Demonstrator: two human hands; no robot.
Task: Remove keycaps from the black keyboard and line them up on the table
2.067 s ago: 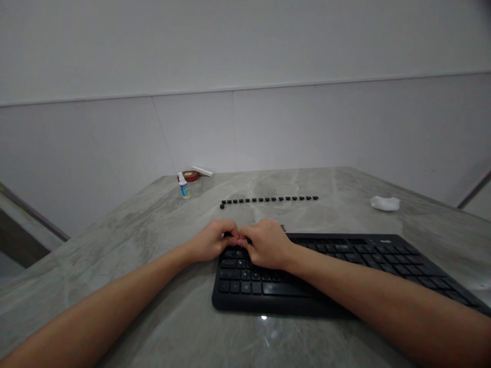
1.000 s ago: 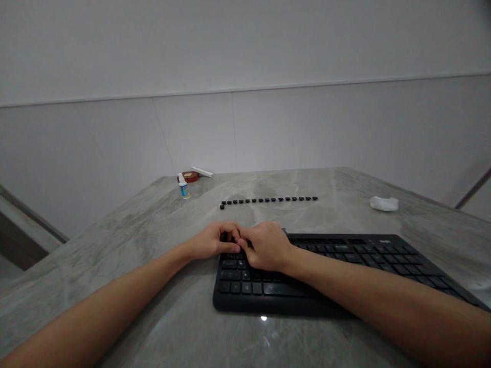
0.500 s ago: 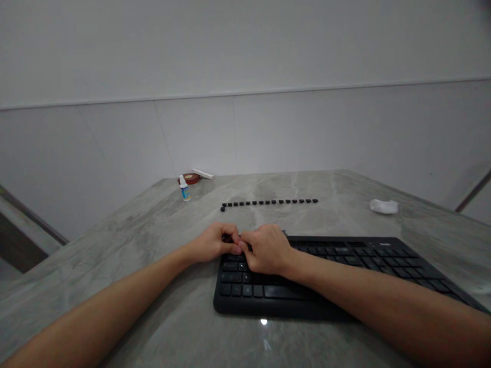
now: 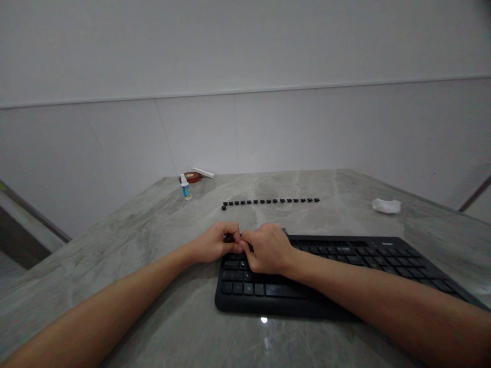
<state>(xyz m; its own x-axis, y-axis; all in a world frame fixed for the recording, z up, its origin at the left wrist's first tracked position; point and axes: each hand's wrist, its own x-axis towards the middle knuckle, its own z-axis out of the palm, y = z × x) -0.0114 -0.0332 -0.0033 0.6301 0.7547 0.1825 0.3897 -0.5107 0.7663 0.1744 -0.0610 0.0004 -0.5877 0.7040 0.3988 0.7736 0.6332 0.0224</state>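
A black keyboard [image 4: 284,305] lies at an angle on the grey marbled table. Over its upper left corner, my left hand [image 4: 219,242] is closed in a pinch, thumb against forefinger. My right hand [image 4: 268,249] is curled beside it, its fingertips meeting those of the left. Whatever sits between the fingertips is hidden or too small to make out. The right forearm crosses above the keys. Beyond the keyboard runs a row of small black keycaps [image 4: 268,201], with a single keycap [image 4: 224,208] just below the row's left end.
A small white bottle [image 4: 186,187] with a blue and yellow label stands at the back left. Behind it are a reddish-brown item [image 4: 193,177] and a white strip [image 4: 204,173]. Some crumpled white material [image 4: 386,206] lies at the right. A pale wall [image 4: 268,133] rises behind the table.
The whole view has shifted very slightly. Both hands keep their pinched pose at the keyboard's upper left, and the keycap row looks the same.
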